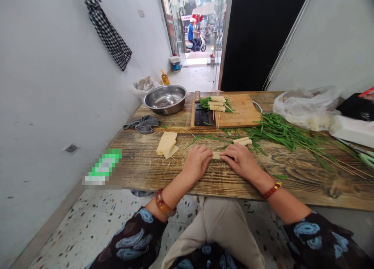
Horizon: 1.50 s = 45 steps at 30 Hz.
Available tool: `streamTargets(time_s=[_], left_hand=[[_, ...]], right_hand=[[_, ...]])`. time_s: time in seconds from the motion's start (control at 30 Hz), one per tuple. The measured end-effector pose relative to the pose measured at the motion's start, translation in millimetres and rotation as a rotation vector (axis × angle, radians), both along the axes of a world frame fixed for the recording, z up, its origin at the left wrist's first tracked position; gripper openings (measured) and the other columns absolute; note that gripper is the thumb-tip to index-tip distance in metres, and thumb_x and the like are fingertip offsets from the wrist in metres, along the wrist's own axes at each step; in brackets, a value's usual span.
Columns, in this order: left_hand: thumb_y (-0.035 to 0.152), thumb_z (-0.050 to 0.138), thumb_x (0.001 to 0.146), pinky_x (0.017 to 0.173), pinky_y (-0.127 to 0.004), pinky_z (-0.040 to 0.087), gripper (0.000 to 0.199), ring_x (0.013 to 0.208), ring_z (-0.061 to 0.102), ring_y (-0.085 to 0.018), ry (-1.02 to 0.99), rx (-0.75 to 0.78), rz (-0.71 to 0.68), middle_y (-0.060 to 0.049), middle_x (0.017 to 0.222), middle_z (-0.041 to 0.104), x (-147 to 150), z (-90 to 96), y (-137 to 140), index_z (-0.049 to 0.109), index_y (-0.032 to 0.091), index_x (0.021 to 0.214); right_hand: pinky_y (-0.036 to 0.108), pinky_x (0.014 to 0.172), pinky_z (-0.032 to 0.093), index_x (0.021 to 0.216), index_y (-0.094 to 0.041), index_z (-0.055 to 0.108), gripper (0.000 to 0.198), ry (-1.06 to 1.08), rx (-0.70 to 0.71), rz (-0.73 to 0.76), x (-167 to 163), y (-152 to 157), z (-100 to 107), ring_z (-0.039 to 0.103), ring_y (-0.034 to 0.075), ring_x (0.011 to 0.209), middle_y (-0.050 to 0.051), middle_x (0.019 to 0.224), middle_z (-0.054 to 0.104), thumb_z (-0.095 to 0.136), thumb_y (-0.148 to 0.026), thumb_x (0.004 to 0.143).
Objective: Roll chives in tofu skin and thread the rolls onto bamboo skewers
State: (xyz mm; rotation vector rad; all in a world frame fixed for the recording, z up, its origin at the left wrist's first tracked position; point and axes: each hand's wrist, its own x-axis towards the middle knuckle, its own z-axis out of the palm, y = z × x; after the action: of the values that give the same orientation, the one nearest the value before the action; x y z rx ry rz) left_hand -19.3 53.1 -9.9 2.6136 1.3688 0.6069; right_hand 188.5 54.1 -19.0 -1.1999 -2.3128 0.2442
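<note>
Between my two hands, low on the wooden table, lies a rolled tofu sheet (216, 155). My left hand (198, 162) has its fingers closed on the roll's left end, and my right hand (237, 160) pinches the right end. Just behind my right hand rest finished-looking rolls (242, 141) of the same pale sheet. A small stack of flat tofu sheets (167, 144) sits to the left of my left hand. Long green chives (280, 130) are heaped to the right, some strands reaching toward my hands. My fingers partly cover the roll's ends.
A cutting board (241, 109) at the back bears a cleaver (201, 117) and skewered rolls with chives (216, 103). Left of it stand a steel basin (165, 99) and a grey cloth (143, 123). Thin sticks (336, 160), scissors (365, 158) and a plastic bag (306, 105) lie at right.
</note>
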Motion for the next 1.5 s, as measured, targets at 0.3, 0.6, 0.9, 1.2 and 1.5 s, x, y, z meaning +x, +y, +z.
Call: streamTargets(time_s=[0.3, 0.6, 0.9, 1.2, 1.5], left_hand=[[0.024, 0.047, 0.091, 0.078, -0.034, 0.039, 0.019, 0.086, 0.048, -0.019, 0.011, 0.002, 0.031, -0.005, 0.09, 0.059, 2.9, 3.7, 3.3, 0.062, 0.019, 0.081], [0.02, 0.045, 0.09, 0.083, -0.034, 0.04, 0.021, 0.089, 0.05, -0.019, -0.036, -0.069, 0.01, -0.006, 0.092, 0.058, 5.1, 7.1, 12.8, 0.061, 0.018, 0.077], [0.016, 0.051, 0.084, 0.081, -0.031, 0.042, 0.009, 0.087, 0.054, -0.019, -0.001, -0.238, 0.034, -0.004, 0.085, 0.061, 7.6, 15.2, 23.1, 0.06, 0.017, 0.083], [0.017, 0.053, 0.079, 0.073, -0.027, 0.042, 0.013, 0.076, 0.055, -0.016, 0.039, -0.409, 0.011, -0.001, 0.077, 0.062, 7.2, 20.5, 39.1, 0.065, 0.018, 0.084], [0.015, 0.052, 0.079, 0.077, -0.028, 0.042, 0.013, 0.08, 0.054, -0.016, -0.001, -0.304, 0.001, -0.001, 0.081, 0.061, 5.2, 14.5, 31.4, 0.064, 0.019, 0.084]], right_hand=[[0.034, 0.078, 0.036, 0.086, -0.023, 0.067, 0.019, -0.029, 0.046, -0.018, -0.7, -1.0, 3.0, 0.054, 0.02, 0.086, 0.004, 0.085, 0.065, 0.051, -0.031, 0.092], [0.034, 0.078, 0.039, 0.081, -0.021, 0.067, 0.016, 0.029, 0.064, 0.007, -0.8, 5.9, -0.4, 0.054, 0.02, 0.088, 0.006, 0.094, 0.066, 0.058, -0.03, 0.089], [0.035, 0.081, 0.04, 0.079, -0.02, 0.067, 0.013, 0.067, -0.015, 0.031, -1.0, 13.0, 3.5, 0.056, 0.02, 0.087, 0.004, 0.09, 0.067, 0.06, -0.027, 0.087], [0.034, 0.079, 0.042, 0.075, -0.02, 0.066, 0.011, 0.09, -0.042, 0.068, -1.7, 18.3, 7.2, 0.058, 0.019, 0.086, 0.004, 0.087, 0.069, 0.063, -0.025, 0.084], [0.035, 0.081, 0.041, 0.08, -0.021, 0.066, 0.009, 0.111, -0.027, 0.081, -0.3, 14.6, 3.3, 0.06, 0.019, 0.087, 0.003, 0.087, 0.07, 0.061, -0.025, 0.086]])
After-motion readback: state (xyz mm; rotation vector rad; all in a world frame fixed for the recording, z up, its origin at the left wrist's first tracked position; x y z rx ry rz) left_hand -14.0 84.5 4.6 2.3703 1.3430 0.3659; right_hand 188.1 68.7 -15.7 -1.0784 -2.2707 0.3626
